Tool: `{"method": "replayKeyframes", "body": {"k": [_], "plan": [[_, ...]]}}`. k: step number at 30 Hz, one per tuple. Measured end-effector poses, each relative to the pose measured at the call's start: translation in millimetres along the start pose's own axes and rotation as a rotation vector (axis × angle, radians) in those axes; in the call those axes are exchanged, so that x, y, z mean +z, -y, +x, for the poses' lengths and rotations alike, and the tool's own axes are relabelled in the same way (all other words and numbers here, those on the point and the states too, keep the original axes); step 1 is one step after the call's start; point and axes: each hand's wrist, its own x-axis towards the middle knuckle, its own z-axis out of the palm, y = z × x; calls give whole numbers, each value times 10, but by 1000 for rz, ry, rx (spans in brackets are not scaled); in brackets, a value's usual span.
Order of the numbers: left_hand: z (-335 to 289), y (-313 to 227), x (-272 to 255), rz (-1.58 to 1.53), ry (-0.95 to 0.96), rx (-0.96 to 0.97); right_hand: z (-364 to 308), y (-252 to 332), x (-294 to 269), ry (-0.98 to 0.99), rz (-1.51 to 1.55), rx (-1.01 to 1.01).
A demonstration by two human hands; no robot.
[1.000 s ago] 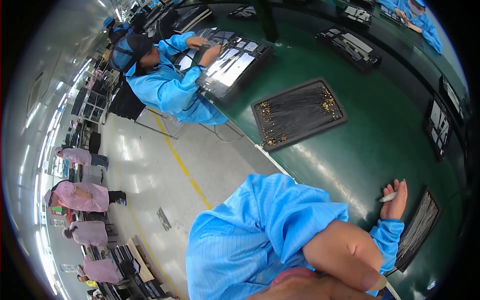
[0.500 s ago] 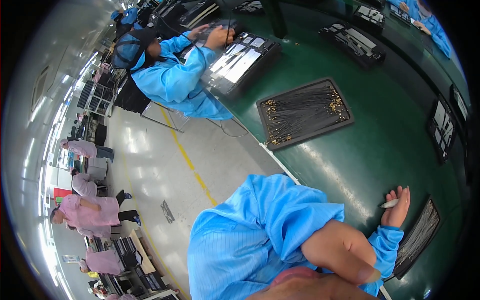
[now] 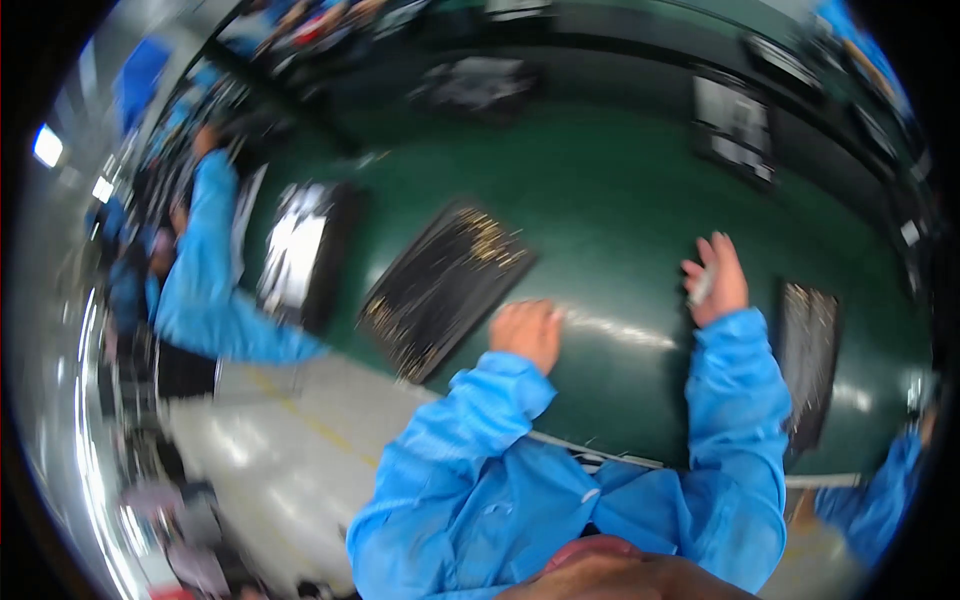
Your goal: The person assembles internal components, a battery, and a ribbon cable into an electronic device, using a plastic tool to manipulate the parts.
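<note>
My left hand [image 3: 527, 332] is low over the green bench, just right of the near corner of a dark tray [image 3: 385, 300]. Its fingers look bent, but blur hides whether they are closed on anything. Thin black cables [image 3: 440, 285] with gold-coloured ends lie in that tray. Further right, my right hand [image 3: 722, 280] is raised over the bench, holding a small pale pointed tool [image 3: 704, 287] against the palm. Some of its fingers are stretched out. A second dark tray [image 3: 808, 350] with thin strands lies right of my right forearm.
A stack of dark trays with silvery parts [image 3: 295, 250] stands at the left, near a co-worker's blue sleeve [image 3: 205, 270]. More part-filled trays [image 3: 735, 125] lie along the far side. Another blue sleeve [image 3: 870, 495] shows at the lower right. The bench edge [image 3: 600, 455] runs before me.
The view has swung toward the bench, blurring the picture. My left hand, earlier raised close to the camera, is now down by the cable tray. My right hand still holds the pale tool.
</note>
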Motion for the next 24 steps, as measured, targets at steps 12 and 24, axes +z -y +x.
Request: {"method": "replayKeyframes", "body": {"k": [12,24], "plan": [[181,-200,203,333,33,-42,1164,722,108,-294,565,-4],[170,-177,223,374,-10,-11,1015,552,354,-182,223,109]]}}
